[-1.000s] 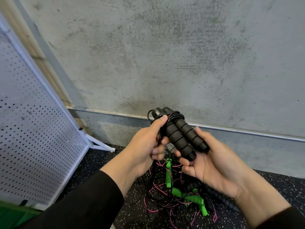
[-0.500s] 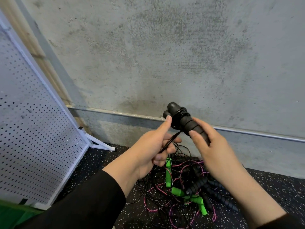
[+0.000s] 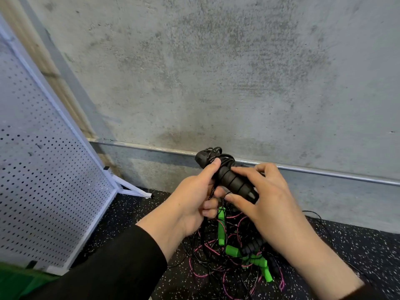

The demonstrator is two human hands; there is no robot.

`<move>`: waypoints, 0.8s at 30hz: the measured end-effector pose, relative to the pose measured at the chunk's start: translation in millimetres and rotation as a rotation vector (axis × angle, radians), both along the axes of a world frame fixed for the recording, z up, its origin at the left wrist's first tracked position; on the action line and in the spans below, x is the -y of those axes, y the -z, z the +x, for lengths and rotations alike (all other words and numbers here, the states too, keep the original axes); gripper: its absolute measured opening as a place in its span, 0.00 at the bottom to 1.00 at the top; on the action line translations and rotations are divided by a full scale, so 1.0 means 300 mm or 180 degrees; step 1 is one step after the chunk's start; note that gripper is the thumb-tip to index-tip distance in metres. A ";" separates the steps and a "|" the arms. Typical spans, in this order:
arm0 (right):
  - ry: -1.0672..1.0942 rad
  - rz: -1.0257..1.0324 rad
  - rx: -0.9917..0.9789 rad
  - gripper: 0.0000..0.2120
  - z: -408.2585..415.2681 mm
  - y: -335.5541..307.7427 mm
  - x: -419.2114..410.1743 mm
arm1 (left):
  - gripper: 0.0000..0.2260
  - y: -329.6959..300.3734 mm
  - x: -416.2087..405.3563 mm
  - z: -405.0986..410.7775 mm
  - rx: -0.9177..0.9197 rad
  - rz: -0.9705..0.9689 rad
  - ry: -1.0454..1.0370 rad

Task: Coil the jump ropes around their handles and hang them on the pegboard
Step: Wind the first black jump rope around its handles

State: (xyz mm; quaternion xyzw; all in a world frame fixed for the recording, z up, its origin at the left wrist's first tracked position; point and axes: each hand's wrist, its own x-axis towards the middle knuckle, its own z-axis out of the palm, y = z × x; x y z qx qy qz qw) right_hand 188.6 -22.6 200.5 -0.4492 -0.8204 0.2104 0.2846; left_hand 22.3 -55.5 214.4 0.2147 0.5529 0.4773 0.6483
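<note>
I hold a pair of black ribbed jump-rope handles in front of the concrete wall, with thin black rope wound around their upper end. My left hand grips them from the left, thumb pressed near the wound rope. My right hand curls round the lower part from the right. Below my hands a tangled pile of ropes lies on the floor, with green handles, black handles and pink and black cords. A white pegboard stands at the left.
The pegboard leans on a white foot that sticks out on the black speckled floor. A metal strip runs along the base of the wall. Something green shows at the bottom left corner.
The handles have tilted and dropped slightly toward me. My right hand has come over the handles from the right, and my left thumb has moved up onto the wound rope.
</note>
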 end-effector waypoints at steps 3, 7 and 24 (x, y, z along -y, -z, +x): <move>0.0193 -0.0897 -0.0940 0.16 -0.002 -0.032 0.000 | 0.19 -0.004 -0.009 -0.007 -0.0041 0.0148 -0.0024; 0.0134 -0.3414 -0.2521 0.32 0.005 -0.080 0.004 | 0.18 -0.017 -0.001 0.001 -0.0099 0.0321 0.0227; 0.0693 -0.2043 -0.2270 0.10 0.034 -0.055 -0.050 | 0.35 -0.036 0.005 -0.029 -0.1036 0.0151 0.0621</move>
